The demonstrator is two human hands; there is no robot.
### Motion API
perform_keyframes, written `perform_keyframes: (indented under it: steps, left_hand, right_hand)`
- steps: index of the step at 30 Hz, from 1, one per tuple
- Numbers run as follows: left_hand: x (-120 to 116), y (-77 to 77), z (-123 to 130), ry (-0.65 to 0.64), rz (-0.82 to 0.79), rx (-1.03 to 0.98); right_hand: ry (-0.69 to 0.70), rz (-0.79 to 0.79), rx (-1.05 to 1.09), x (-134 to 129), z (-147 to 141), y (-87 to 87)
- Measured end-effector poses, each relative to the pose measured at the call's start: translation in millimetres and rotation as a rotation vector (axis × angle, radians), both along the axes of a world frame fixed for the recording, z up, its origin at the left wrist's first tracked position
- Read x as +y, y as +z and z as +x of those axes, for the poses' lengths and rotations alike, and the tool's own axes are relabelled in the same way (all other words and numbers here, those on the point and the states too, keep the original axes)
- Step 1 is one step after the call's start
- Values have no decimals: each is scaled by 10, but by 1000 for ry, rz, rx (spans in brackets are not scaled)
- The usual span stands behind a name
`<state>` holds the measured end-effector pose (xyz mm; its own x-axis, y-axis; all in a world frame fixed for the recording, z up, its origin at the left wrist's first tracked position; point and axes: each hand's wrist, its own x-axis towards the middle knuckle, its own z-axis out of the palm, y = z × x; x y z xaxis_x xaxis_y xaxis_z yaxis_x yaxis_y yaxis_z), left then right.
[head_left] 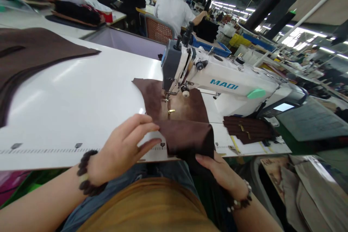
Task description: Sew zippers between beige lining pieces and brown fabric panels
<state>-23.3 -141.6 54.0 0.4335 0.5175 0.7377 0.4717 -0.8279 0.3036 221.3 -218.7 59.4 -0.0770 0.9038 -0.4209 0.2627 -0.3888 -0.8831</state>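
I judge the brown panel [187,134] on the worktop [108,98] under the sewing machine [231,90] soft and light, best held by its folded near end, where my right fingers [203,160] pinch it, my left fingers [144,130] parted at its left edge.

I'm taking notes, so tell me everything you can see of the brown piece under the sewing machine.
The brown piece looks like leather, mottled, with a paler middle and a gold fitting on a dark line. It lies on the white table under the presser foot, its near part folded, hanging past the edge. The right hand grips that part; the left hand is at its left edge, perhaps touching.
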Motion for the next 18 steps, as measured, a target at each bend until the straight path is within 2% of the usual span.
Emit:
perform_keyframes:
  steps: [3,7,10,13,18]
  left_hand:
    - [-162,-269,-15,41,42,-4]
    - [-265,-466,57,22,38,-37]
    - [-257,-487,123,-11,28,41]
    - [-227,-434,182,-60,36,179]
    - [-198,-379,232,-88,81,223]
  right_hand:
    - [52,-28,57,5,-43,19]
    - [-112,-123,132,-13,-90,14]
    - [-199,-135,181,-29,-96,2]
    - [-266,-104,179,-36,-96,13]
    - [-256,-129,167,-37,-109,51]
